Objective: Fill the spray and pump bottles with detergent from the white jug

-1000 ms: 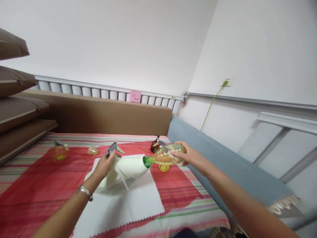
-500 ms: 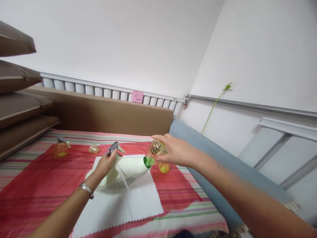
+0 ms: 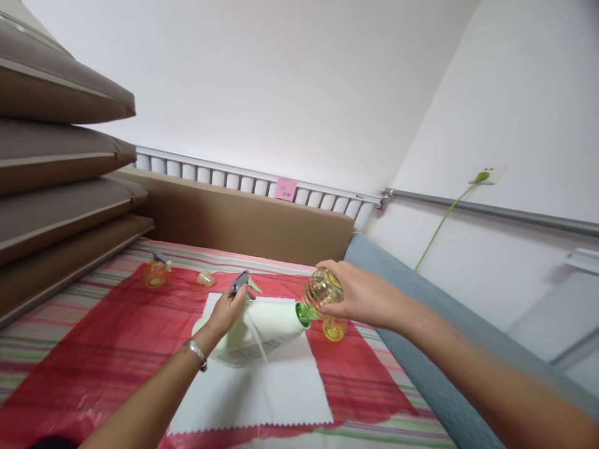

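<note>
My left hand (image 3: 226, 312) grips a pale green jug (image 3: 262, 324) that lies tilted on a white cloth (image 3: 281, 393), and also pinches a grey spray trigger head (image 3: 239, 282) with its thin tube hanging down. My right hand (image 3: 360, 296) is closed round a small clear bottle (image 3: 321, 289) with a green neck, tipped so its mouth meets the jug's green opening. A yellow-tinted small bottle (image 3: 335, 328) stands just below my right hand.
A red cloth (image 3: 93, 349) covers a striped sheet. On it at the back stand an orange spray bottle (image 3: 155, 274) and a small clear cap (image 3: 206, 278). Brown cushions (image 3: 60, 156) are stacked left; a blue-grey mat (image 3: 421, 362) runs along the right; a cardboard board (image 3: 243, 224) stands behind.
The small bottle has tipped from lying sideways to mouth-down at the jug's opening. The view has swung left and up. My left hand keeps its grip.
</note>
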